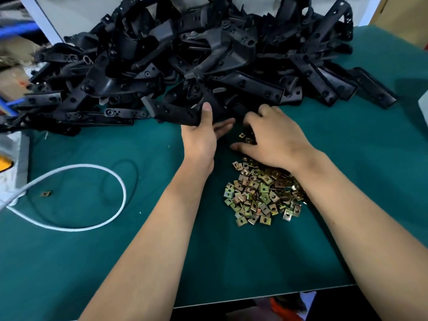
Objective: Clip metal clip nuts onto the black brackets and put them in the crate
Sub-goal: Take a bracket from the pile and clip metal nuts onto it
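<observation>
Seemingly early in the job, a person's left hand (201, 135) grips one black bracket (176, 113) at the near edge of a big heap of brackets (196, 56) on a green table (231, 251). Their right hand (273, 137) hovers, fingers curled, over loose clip nuts (246, 137); whether it pinches one cannot be told. A pile of clip nuts (261, 193) lies beneath that wrist. No clipped bracket is recognisable, and no crate is in view.

Hidden and cut-off things

The right hand's (275, 137) fingertips are hidden among the brackets (185, 66); the far-left clutter (11, 49) is blurred.
</observation>
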Motion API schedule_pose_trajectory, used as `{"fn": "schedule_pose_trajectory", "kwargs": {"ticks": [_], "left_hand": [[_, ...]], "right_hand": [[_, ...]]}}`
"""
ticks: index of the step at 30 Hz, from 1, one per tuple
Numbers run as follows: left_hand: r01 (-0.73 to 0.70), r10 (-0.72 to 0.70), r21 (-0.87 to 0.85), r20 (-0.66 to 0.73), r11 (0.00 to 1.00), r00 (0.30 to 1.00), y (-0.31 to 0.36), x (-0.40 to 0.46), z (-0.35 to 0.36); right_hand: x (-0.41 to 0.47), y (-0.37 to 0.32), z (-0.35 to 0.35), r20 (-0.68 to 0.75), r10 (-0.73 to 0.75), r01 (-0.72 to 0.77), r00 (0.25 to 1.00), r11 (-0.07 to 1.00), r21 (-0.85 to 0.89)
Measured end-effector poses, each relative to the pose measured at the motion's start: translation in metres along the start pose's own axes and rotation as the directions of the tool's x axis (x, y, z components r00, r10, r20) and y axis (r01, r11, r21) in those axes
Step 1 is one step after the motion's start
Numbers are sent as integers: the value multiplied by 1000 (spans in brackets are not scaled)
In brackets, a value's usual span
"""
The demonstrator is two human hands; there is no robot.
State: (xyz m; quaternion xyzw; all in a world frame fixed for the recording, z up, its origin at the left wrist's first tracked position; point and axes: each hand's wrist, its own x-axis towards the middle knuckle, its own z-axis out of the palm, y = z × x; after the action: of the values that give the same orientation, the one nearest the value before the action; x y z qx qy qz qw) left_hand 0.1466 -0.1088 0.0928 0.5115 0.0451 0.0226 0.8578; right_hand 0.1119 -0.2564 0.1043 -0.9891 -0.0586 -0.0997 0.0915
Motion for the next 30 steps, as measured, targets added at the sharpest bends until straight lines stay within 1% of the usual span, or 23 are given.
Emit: {"fn": "schedule_pose_trajectory", "kwargs": {"ticks": [3,5,9,11,13,14,15,16,17,18,19,20,21,22,23,24,25,27,30], "left_hand": [[-19,17,-34,-74,999,997,-2,2,-1],[-2,0,-25,-93,1000,996,-3,3,-1],[61,-64,-47,-62,997,996,-1,2,0],[74,-77,-65,-50,995,996,0,0,0],[77,-81,-81,-43,994,996,3,-1,0],[79,-83,-93,-45,993,996,5,-1,0],[83,-89,-105,-46,991,995,7,-1,0],[91,-96,-114,-45,989,994,9,-1,-1],[99,-104,-124,-38,987,994,11,-1,-3],[107,-112,-137,-26,985,993,13,-1,-4],[117,-121,-150,-15,982,993,14,-1,-6],[128,-131,-164,-7,978,991,15,0,-7],[137,-139,-175,0,975,990,15,1,-9],[145,-146,-178,4,973,989,15,1,-10],[148,-149,-171,6,974,989,15,2,-11],[147,-148,-159,7,976,989,15,2,-11],[143,-143,-144,12,979,990,14,2,-11],[135,-132,-117,29,984,991,13,1,-10],[121,-119,-100,29,988,992,14,-1,-9]], "right_hand": [[-2,-7,-3,47,-170,165,984,982,92],[-5,-16,-3,81,-257,243,963,958,152],[-3,-23,-2,56,-314,291,948,923,251],[-3,-20,-4,61,-315,282,947,907,313],[-5,-15,-7,75,-253,201,965,890,410],[-6,-14,-8,60,-201,153,978,877,456],[-6,-12,-10,10,-127,106,992,868,485],[-5,-10,-10,-71,-25,56,997,876,480],[-4,-6,-12,-167,94,-11,981,897,441],[-3,1,-14,-251,213,-103,944,915,389],[-2,9,-16,-302,315,-207,900,918,340],[-1,19,-16,-312,384,-297,869,909,291],[-1,26,-15,-274,425,-367,863,899,239],[-1,31,-13,-194,441,-409,876,894,184],[-1,33,-12,-106,426,-412,898,901,136],[-1,33,-9,-44,380,-373,924,921,111],[-1,31,-7,-17,316,-312,949,943,115],[1,25,-6,-10,206,-201,979,964,175],[0,17,-6,15,78,-80,997,973,215]]}}
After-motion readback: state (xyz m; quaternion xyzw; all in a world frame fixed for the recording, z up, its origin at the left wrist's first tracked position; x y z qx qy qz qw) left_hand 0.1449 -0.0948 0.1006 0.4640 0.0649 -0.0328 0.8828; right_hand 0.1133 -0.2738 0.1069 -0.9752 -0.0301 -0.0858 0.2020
